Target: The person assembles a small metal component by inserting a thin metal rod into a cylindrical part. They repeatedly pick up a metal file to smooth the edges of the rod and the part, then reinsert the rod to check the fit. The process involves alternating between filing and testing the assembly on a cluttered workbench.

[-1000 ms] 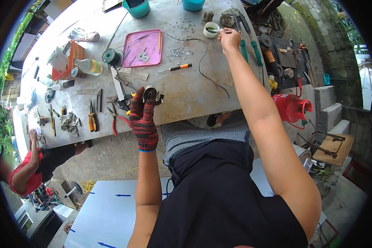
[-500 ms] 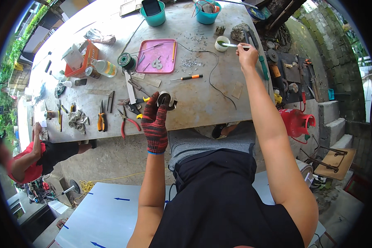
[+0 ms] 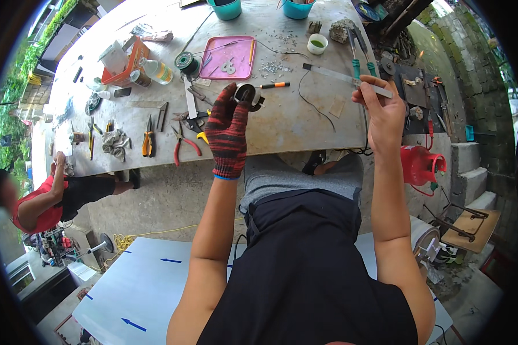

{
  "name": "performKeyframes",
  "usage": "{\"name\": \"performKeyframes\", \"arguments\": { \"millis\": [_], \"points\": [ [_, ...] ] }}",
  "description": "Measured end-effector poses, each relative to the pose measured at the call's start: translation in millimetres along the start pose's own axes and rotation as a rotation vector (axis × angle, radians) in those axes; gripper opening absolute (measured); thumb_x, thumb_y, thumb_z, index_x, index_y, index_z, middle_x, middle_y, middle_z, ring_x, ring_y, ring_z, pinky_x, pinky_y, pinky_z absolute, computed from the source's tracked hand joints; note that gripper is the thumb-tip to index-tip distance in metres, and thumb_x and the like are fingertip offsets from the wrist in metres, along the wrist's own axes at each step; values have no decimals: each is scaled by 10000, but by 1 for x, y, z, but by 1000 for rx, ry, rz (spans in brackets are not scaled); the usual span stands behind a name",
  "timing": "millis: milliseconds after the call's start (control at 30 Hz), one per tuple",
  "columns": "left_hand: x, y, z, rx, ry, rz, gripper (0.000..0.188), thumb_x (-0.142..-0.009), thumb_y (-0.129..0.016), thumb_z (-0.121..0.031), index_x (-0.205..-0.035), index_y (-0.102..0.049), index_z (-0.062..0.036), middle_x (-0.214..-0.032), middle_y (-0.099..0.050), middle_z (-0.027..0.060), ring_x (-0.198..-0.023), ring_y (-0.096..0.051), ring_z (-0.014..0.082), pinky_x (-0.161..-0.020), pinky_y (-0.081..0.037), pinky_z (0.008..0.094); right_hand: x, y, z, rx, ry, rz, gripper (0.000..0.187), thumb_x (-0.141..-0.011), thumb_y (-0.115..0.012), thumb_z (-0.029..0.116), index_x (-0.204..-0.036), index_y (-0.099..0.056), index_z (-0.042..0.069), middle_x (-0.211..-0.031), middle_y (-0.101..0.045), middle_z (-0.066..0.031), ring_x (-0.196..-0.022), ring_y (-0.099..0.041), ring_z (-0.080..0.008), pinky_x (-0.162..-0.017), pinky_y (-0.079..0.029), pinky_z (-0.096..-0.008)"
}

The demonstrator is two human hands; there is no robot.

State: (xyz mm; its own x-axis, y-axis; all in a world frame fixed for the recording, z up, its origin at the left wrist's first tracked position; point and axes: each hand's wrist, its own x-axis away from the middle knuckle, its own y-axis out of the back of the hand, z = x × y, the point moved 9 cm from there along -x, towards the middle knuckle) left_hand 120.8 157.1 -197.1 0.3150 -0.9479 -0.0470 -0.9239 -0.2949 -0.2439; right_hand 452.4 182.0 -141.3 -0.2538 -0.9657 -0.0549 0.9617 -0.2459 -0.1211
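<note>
My left hand (image 3: 227,135), in a red-and-black knitted glove, is raised over the table's near edge. Its fingers close around a dark ring-shaped metal part (image 3: 261,103). My bare right hand (image 3: 384,118) pinches a flat pale strip (image 3: 335,73) by one end, level above the table's right side. The strip's far end has a dark tip. Beyond it stands a small white cup (image 3: 317,44) with green stuff inside. Behind the ring part lies an orange-and-black screwdriver (image 3: 275,85).
A pink tray (image 3: 227,41) with washers lies mid-table beside a wire spool (image 3: 186,63) and scattered small metal bits (image 3: 275,68). Pliers (image 3: 148,144) and red-handled cutters (image 3: 185,150) lie leftward. A red gas cylinder (image 3: 420,167) stands right. A person (image 3: 37,207) works at far left.
My right hand has drawn back toward me, lifting the strip out of the white cup. My left hand, still holding the ring part, has shifted slightly right and away from me.
</note>
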Motion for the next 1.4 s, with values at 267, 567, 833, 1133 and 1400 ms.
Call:
{"name": "performKeyframes", "arguments": {
  "millis": [267, 567, 833, 1133, 1400],
  "points": [
    [18, -12, -19, -75, -40, 31, 467, -972, -732, -64, -1413, -601, 12, -987, -622, -20, -883, -529, 57, -834, -461, 218, 74, -29, 49, 150, 87, 115, 190, -984, -714, 58, -1147, -703, -39, -998, -720, -51, -885, -685, -100, -849, -556, -248],
    [29, -11, -28, -1, -21, 53, 463, -983, -713, -57, -1417, -581, 37, -1320, -676, 115, -1170, -631, 157, -1030, -495, 317, 99, -57, 84, 474, 450, 230, 171, -889, -741, -34, -1057, -723, -8, -993, -719, -111, -914, -694, -183, -837, -541, -286],
    [33, -12, -36, -36, 14, 89, 467, -986, -713, -81, -1419, -581, 36, -1270, -691, 101, -1126, -643, 128, -991, -503, 292, 104, -63, 93, 462, 524, 258, 181, -886, -735, -61, -1058, -727, -4, -982, -716, -110, -905, -703, -191, -836, -555, -297],
    [29, -17, -36, -18, 24, 166, 499, -989, -709, -88, -1456, -565, 14, -1314, -691, 98, -1155, -642, 134, -1007, -498, 292, 99, -63, 99, 428, 569, 336, 214, -876, -721, -113, -1056, -741, 0, -983, -706, -98, -884, -695, -174, -776, -549, -279],
    [31, -19, -41, -45, 28, 181, 496, -989, -724, -112, -1452, -580, -7, -1202, -714, 48, -1066, -631, 92, -924, -495, 243, 98, -70, 111, 463, 608, 430, 236, -874, -725, -108, -1064, -764, 28, -968, -689, -85, -860, -677, -163, -727, -532, -269]
  ]
}}
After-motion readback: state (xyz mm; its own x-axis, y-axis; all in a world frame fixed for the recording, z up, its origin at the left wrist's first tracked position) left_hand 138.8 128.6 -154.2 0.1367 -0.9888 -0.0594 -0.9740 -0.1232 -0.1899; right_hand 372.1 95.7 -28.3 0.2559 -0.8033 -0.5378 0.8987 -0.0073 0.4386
